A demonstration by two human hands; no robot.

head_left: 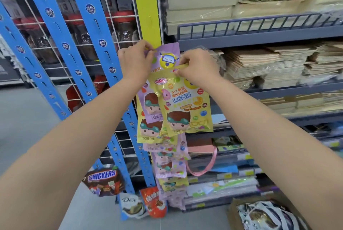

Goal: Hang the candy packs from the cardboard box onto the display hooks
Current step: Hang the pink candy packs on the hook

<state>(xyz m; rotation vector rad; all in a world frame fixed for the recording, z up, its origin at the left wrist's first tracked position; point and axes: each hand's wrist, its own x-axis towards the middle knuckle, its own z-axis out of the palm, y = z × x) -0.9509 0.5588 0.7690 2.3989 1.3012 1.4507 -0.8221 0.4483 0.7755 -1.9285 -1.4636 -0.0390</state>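
yellow pack [187, 105] is pinched at its top by the right hand [197, 66], purple pack [168, 57] by the left hand [135, 60]. hanging is underway; threading on is needed next.

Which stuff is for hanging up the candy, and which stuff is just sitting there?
For the job: left hand pinching the purple robot-face plastic candy pack; right hand pinching the yellow cartoon-child plastic candy pack; tall yellow hanging strip; brown cardboard box.
Just sitting there: brown Snickers bag; white Dove bag; blue hanging strips; stacked brown paper pads on grey shelves.
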